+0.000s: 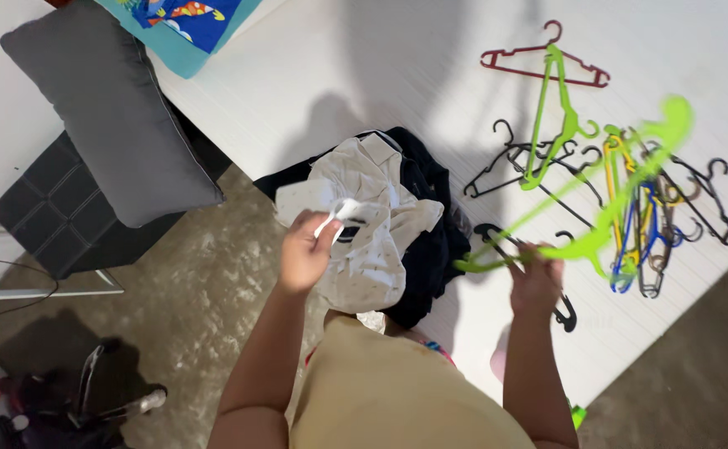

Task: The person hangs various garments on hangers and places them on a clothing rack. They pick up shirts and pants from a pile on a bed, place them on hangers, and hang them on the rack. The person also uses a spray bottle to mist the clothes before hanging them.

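- Lime-green hanger (pixel 605 218), blurred, gripped in the right hand (pixel 537 278), fingers closed round its near end, over the white bed (pixel 397 75).
- Left hand (pixel 304 249) pinches the cream shirt's (pixel 372 224) collar, lifted off the dark clothes (pixel 430 233).
- Coloured hangers (pixel 647 216) piled right; grey pillow (pixel 114 116) far left.

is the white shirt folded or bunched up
Bunched up: the white shirt lies crumpled over dark clothes, its collar pinched by the left hand.

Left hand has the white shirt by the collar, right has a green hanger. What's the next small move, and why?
Probably bring the green hanger in the right hand toward the collar pinched by the left hand: the white shirt is lifted off the dark clothes, hanger still outside it.
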